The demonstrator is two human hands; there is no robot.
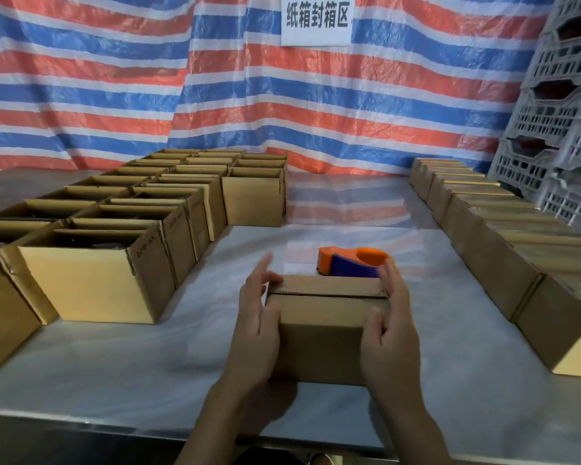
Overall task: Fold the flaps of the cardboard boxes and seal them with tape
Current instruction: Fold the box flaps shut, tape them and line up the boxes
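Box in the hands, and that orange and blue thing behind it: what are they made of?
The box looks like brown cardboard, matte and dull, with a rough cut edge along the flap seam on top. The tape dispenser is probably hard plastic: bright orange and blue, smooth, with a slight shine.
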